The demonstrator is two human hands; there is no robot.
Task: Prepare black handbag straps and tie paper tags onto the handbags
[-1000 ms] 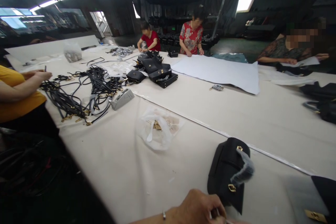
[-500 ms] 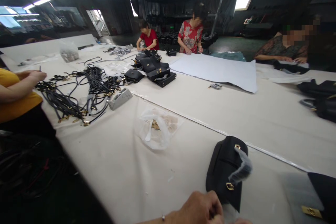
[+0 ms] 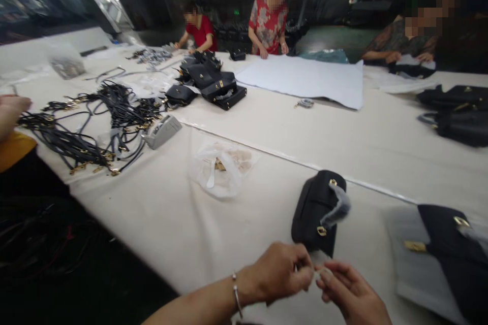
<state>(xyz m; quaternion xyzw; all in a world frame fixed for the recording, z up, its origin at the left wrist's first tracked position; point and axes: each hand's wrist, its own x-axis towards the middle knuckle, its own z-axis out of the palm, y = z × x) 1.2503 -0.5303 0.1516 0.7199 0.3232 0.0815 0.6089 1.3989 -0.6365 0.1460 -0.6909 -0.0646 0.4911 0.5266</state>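
Observation:
My left hand (image 3: 280, 274), with a bracelet at the wrist, is closed in a pinch near the table's front edge. Facing it, my right hand (image 3: 353, 292) pinches with thumb and forefinger. A small pale, thin piece (image 3: 323, 272) shows at the fingertips where the hands meet; its kind is too small to make out. Just beyond them a black handbag (image 3: 310, 208) lies on the table, with gold rings and a handle wrapped in clear film (image 3: 337, 208). To the right lies another black bag (image 3: 450, 244), with a gold clasp and a pale sheet over part of it.
A clear plastic bag (image 3: 224, 170) of small gold parts lies mid-table. Beyond it are a grey tape dispenser (image 3: 163, 132), black straps (image 3: 114, 106) in a tangle and piled black handbags (image 3: 213, 81). Several people work around the table (image 3: 163, 198); a white sheet (image 3: 305, 78) lies before one.
My view has tilted down and shifted, so both hands show more fully. The right hand has come up into view beside the left, fingertips together.

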